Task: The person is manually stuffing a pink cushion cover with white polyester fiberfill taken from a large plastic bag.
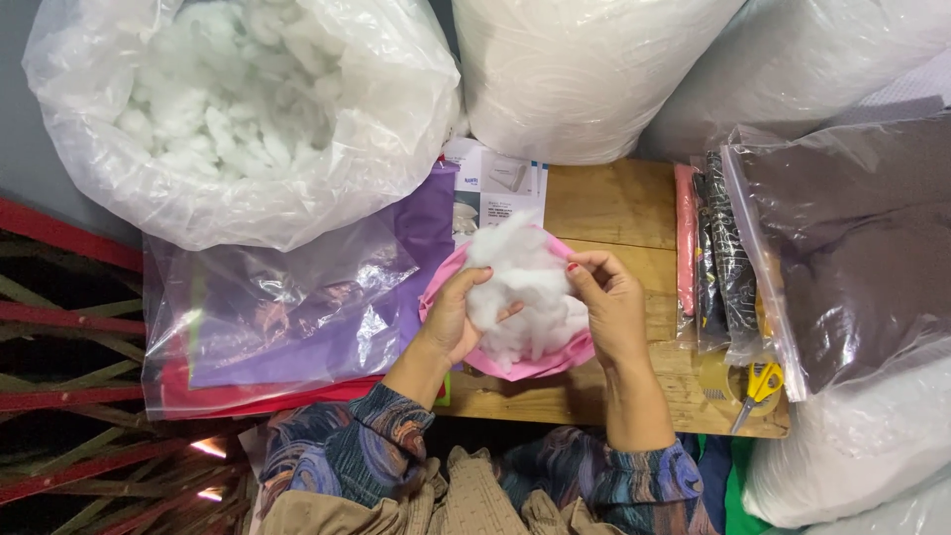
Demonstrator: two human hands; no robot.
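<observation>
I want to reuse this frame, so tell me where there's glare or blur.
Head view: glare streaks the clear plastic bag over purple fabric; the open bag of white stuffing is nearly blown out; both hands, left hand and right hand, look sharp; bottom-left corner dark.

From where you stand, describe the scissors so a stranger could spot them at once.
Start at the wooden table and go to its near right corner, past the right hand. There the scissors lie beside a roll of clear tape, at the edge of a plastic-bagged dark fabric. Their bright yellow handles are unique there.
</observation>
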